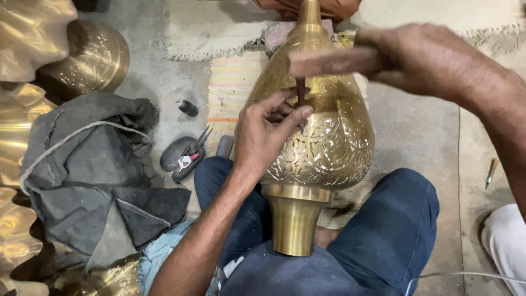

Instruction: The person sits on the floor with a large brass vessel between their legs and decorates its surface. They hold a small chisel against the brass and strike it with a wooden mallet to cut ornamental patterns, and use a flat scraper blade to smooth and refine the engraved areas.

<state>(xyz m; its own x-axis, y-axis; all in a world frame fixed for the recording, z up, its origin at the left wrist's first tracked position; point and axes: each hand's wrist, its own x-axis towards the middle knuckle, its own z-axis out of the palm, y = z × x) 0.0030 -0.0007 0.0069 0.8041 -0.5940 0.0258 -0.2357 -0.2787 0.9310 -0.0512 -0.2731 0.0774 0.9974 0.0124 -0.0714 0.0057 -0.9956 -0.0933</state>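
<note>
A large engraved brass vase [323,148] lies across my lap, its round foot toward me and its narrow neck pointing away. My left hand [263,134] rests on the vase's left side and pinches a thin dark chisel [300,96] upright against the engraved surface. My right hand [433,60] grips a wooden mallet [334,61], blurred, held just above the chisel's top end.
A grey cloth with a cord [93,170] lies at the left among shiny brass pieces [90,55]. Scissors on a dark sandal [186,156], a small dark bottle [188,107] and a striped mat [230,87] lie on the concrete floor. Another chisel [491,172] lies at the right.
</note>
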